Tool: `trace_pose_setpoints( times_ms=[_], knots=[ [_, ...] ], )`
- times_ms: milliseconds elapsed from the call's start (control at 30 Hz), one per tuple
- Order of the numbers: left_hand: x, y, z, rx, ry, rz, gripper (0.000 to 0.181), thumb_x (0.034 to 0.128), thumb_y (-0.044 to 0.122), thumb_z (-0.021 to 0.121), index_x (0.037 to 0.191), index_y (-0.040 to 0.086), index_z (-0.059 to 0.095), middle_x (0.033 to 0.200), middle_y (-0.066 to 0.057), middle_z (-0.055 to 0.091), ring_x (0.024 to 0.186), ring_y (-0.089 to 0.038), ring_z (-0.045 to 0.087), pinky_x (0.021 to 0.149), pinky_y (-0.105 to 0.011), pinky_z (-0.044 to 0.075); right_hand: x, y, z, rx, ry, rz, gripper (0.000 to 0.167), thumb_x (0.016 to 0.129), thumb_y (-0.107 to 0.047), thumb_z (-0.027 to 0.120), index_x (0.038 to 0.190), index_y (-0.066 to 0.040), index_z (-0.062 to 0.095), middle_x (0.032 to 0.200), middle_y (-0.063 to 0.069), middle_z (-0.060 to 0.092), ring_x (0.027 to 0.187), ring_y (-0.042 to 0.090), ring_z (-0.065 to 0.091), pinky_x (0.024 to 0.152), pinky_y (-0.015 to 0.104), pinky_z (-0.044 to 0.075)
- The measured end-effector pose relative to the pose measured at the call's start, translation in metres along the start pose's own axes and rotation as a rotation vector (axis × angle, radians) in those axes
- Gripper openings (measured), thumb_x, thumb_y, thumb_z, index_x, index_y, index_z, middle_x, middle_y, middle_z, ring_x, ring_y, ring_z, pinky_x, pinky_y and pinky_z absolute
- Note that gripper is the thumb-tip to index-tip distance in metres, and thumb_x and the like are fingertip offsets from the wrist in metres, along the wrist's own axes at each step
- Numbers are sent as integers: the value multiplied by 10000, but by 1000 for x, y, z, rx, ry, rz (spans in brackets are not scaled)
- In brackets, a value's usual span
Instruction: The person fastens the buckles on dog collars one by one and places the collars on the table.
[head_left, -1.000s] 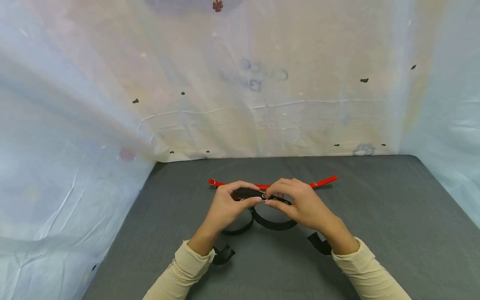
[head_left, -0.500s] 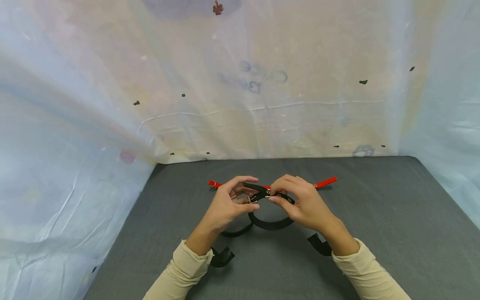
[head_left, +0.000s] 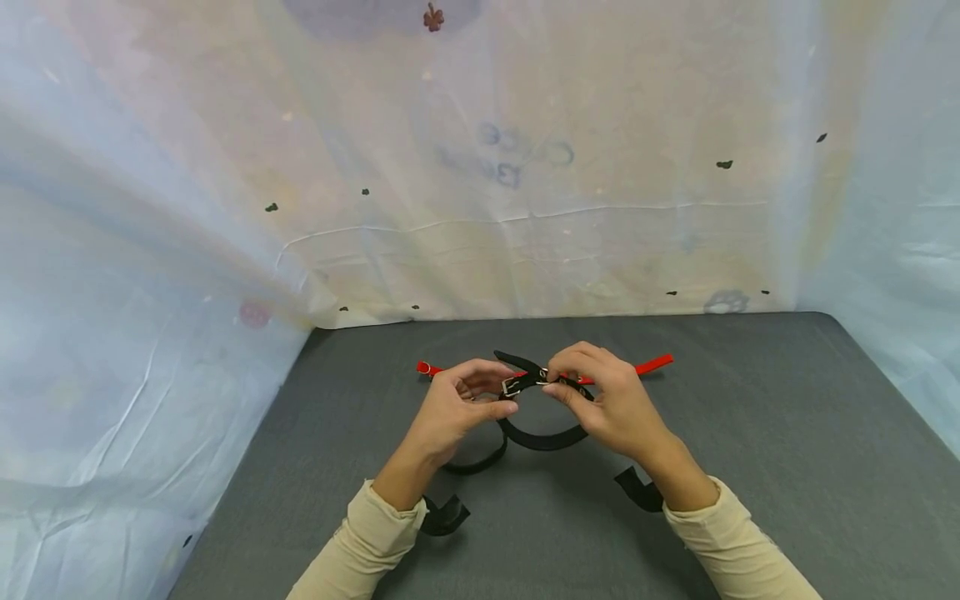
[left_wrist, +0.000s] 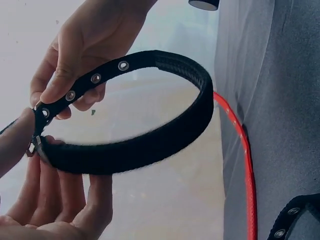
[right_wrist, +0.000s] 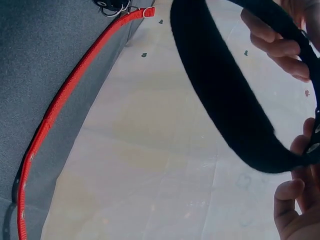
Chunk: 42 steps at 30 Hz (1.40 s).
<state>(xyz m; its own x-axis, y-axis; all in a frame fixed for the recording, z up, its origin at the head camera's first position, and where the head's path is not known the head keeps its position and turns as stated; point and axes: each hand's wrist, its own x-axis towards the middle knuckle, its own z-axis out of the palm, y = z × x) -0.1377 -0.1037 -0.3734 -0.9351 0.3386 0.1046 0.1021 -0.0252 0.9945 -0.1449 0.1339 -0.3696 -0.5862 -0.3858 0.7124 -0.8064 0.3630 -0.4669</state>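
A black collar [head_left: 543,440] with metal-ringed holes is looped round and held above the table by both hands. My left hand [head_left: 453,408] holds it at the metal buckle [head_left: 512,387], thumb in front and fingers behind. Close by, my right hand [head_left: 603,396] pinches the holed part of the strap between thumb and fingers. The strap's free tip [head_left: 516,360] sticks up to the left, past the buckle. In the left wrist view the loop [left_wrist: 130,152] shows whole, with several eyelets along its upper side.
Behind the hands a red collar [head_left: 655,364] lies across the grey table [head_left: 555,533]. A second black collar [head_left: 476,465] lies beneath the left hand, partly hidden. Black bands [head_left: 444,518] hang at both wrists. Printed sheeting [head_left: 525,250] rises at the back and sides.
The strap's tip has come up and out from between the left fingers. The buckle is now in plain sight, and the right hand has shifted slightly right and up.
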Motion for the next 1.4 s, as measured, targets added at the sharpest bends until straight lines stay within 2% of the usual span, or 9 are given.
trace_pose_setpoints(
  times_ms=[100,200,367,467,567,767,1000,1233,1400],
  knots=[
    [0,-1,0,25,25,7,391,809,73,821,1166,2,676,1015,45,702,927,-131,648,747,-273,549,0,1,0,14,2,2,227,820,-85,808,941,-212,663,981,-89,645,881,49,573,748,259,481],
    [0,-2,0,32,58,30,361,815,78,815,1143,-1,687,1004,42,698,946,-123,657,815,-293,551,0,2,2,38,2,6,229,824,-78,803,940,-211,658,979,-86,640,861,39,557,714,251,475],
    [0,-1,0,-34,112,51,320,814,82,818,1105,27,697,1036,47,686,989,-119,642,855,-286,554,-2,4,7,89,-22,35,239,838,-69,789,949,-221,640,976,-93,624,861,32,536,731,226,464],
    [0,0,1,-62,136,54,354,803,84,828,1121,13,690,1052,63,685,1007,-112,636,851,-273,544,-2,3,10,93,-53,73,218,865,-94,767,965,-227,626,993,-98,615,876,30,522,752,211,451],
    [-1,1,2,-63,148,52,435,789,86,840,1169,-39,670,1076,78,683,1038,-104,625,905,-270,525,-3,3,12,82,-62,99,212,876,-100,755,980,-228,621,1007,-91,620,872,33,526,751,223,459],
    [-1,0,3,-48,169,53,423,817,73,814,1188,-67,665,1085,94,686,1034,-108,614,859,-272,542,-5,3,17,109,-52,116,226,901,-45,716,1019,-208,613,989,-86,616,830,32,529,718,259,474],
    [-1,-2,5,-21,158,99,421,817,86,818,1171,-91,674,1062,122,704,1057,-149,612,838,-280,545,-4,0,23,116,2,135,174,916,-44,699,1007,-172,623,907,-58,608,767,40,518,675,253,467],
    [-1,-1,7,-54,159,81,373,825,79,809,1161,-42,702,1096,70,701,1078,-137,620,867,-295,556,-4,-3,22,157,-12,207,304,938,-97,692,1228,-184,661,1009,-35,675,800,54,600,700,232,509],
    [-1,-1,7,-86,157,63,379,829,97,810,1169,-29,702,1111,61,699,1085,-135,616,864,-288,559,-5,-3,21,199,-31,223,287,945,-84,678,1203,-211,673,995,-56,652,786,71,571,688,242,490]
  ],
)
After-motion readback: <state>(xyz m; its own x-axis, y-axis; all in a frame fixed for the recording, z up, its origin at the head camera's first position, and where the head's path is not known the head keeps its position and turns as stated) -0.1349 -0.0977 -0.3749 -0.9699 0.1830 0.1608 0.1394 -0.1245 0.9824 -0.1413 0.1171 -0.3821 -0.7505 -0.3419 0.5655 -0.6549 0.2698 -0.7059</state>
